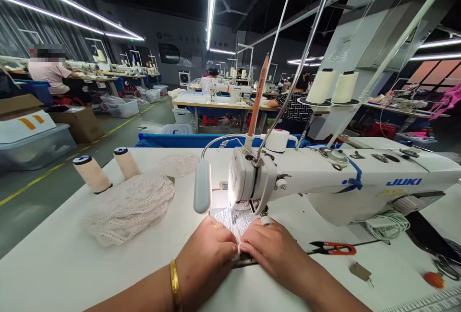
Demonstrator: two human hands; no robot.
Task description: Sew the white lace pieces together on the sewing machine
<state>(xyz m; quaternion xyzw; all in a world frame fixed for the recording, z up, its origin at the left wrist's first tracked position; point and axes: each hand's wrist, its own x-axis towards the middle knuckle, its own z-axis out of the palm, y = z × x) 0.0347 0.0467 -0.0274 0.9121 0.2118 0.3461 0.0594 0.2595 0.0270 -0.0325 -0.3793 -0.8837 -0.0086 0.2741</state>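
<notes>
Both my hands rest on the white table in front of a white JUKI sewing machine. My left hand, with a ring and a gold bangle on the wrist, is closed on the near edge of a small white lace piece. My right hand pinches the same lace from the right. The lace runs forward under the machine's presser foot, lit by a small lamp.
A heap of white lace and two thread cones lie at the left. Red thread snips, a small tag and a white cable lie at the right. Other people sit at benches behind.
</notes>
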